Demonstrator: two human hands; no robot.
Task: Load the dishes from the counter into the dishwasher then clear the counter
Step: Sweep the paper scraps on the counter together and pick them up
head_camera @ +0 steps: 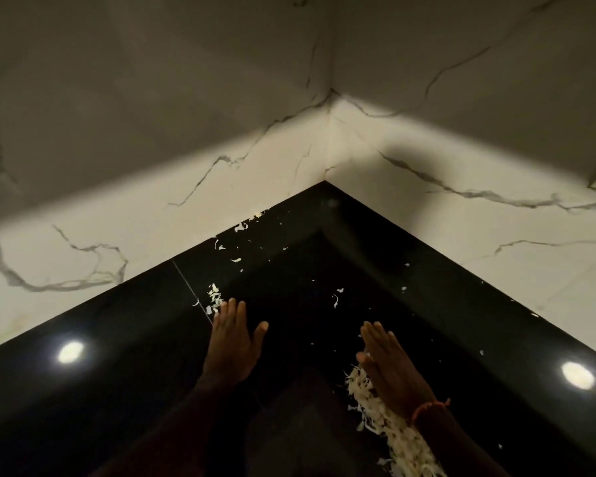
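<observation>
— Nearest, what lies on the counter (83,390)?

— Shredded white scraps (389,421), heaped in a long ridge against the edge of the right hand (389,366). That hand stands on its side, fingers straight and together, holding nothing.

— And the left hand (233,342)?

— Flat on the black surface, fingers straight, thumb spread, nothing gripped. A small clump of shreds (214,299) touches its fingertips; loose bits are scattered toward the corner of the marble wall (152,201).
</observation>
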